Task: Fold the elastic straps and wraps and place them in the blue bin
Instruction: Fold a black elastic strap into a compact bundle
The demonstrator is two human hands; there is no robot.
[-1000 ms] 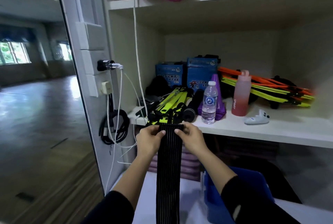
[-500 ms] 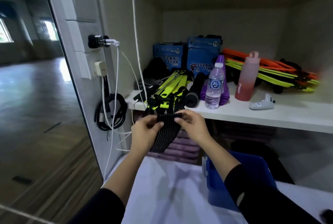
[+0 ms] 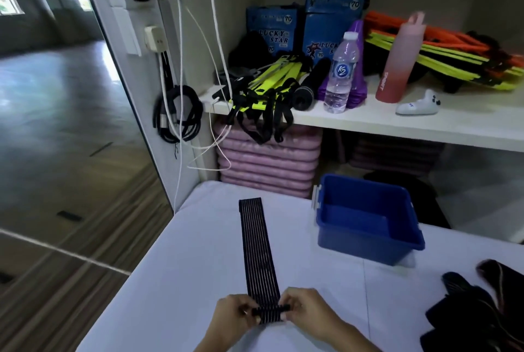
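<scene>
Person, two items.
1. Left hand (image 3: 232, 314): bare, no glove. Left forearm (image 3: 211, 341) uncovered as far as the lower frame edge.
2. Right hand (image 3: 310, 313): bare, no glove. Right forearm (image 3: 353, 340) uncovered likewise.

Nails and finer detail too blurred to record.

Parts covered or cut off

The near end of the black striped elastic strap (image 3: 256, 249) is partly covered by the left hand (image 3: 231, 313) and right hand (image 3: 307, 312). The dark pile of fabric wraps (image 3: 476, 312) is cut by the right and bottom edges.
</scene>
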